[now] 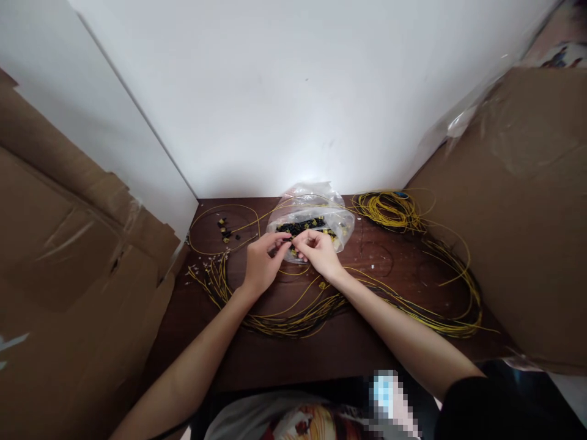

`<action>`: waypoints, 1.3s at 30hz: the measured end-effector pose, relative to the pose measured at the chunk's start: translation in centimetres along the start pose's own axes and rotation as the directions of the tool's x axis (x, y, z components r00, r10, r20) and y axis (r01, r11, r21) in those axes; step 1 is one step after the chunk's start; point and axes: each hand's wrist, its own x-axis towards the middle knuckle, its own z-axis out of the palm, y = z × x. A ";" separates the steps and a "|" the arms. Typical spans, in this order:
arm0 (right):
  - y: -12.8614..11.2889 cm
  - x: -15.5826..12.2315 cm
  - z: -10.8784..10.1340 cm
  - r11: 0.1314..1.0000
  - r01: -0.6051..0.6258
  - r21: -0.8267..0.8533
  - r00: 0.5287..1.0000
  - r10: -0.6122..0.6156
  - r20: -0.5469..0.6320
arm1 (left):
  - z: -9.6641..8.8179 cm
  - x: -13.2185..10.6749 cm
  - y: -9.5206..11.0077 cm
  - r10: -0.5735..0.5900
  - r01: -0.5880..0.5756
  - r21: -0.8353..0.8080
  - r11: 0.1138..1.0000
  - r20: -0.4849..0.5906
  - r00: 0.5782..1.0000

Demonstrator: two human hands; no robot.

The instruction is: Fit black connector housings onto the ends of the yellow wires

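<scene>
Both my hands meet fingertip to fingertip in front of a clear plastic bag on the dark brown table. My left hand is closed in a pinch on a small black part, perhaps a connector. Pinched together as well, my right hand touches the same spot; what lies between its fingers is too small to make out. Inside the bag are many small black and yellow pieces. A thin yellow wire curves just below the hands.
A long bundle of yellow and black wires arcs across the table in front of me. Coiled yellow wires lie at the back right. Several loose black and yellow pieces sit at left. Cardboard flanks both sides; a white wall stands behind.
</scene>
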 end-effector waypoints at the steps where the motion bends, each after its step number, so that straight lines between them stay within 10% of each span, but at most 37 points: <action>1: 0.0 0.0 0.0 1.000 0.007 -0.014 1.000 -0.007 -0.004 | 0.1 0.0 -0.1 -0.011 0.011 -0.007 1.000 0.001 1.000; 39: 0.7 -0.2 0.0 0.999 0.041 -0.037 0.999 -0.041 -0.002 | -0.1 0.2 -0.5 -0.055 0.055 -0.035 0.998 0.003 0.998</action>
